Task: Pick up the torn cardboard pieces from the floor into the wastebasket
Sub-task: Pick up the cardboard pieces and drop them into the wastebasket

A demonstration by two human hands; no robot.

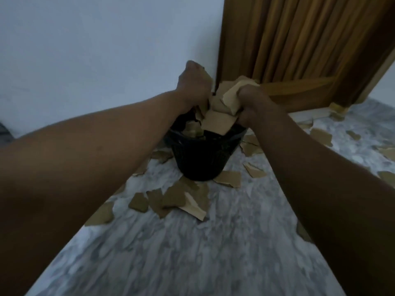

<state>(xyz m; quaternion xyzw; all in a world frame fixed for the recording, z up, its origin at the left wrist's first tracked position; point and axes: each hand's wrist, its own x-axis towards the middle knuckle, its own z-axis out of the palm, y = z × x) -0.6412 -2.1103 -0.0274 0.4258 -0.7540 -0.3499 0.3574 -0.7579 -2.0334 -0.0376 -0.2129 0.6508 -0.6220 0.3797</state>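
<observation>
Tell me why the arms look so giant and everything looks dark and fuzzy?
Head view: the wide-angle lens stretches whatever is close, so the forearms balloon at the edges while the left hand and right hand, gripping cardboard pieces over the wastebasket, look small; the light is dim and bluish, without glare; the picture is soft, the floor smeared toward the bottom.

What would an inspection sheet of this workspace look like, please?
Surface: grey marbled floor.
Job's things: black wastebasket upright, some cardboard inside; cardboard bundle held over its rim; loose cardboard pieces scattered on the floor around it.
Clutter: nothing seen beyond the scraps.
Grips: left hand and right hand both grip the bundle.
Cables: nothing seen.
Surroundings: pale wall and brown curtain behind the wastebasket.
</observation>
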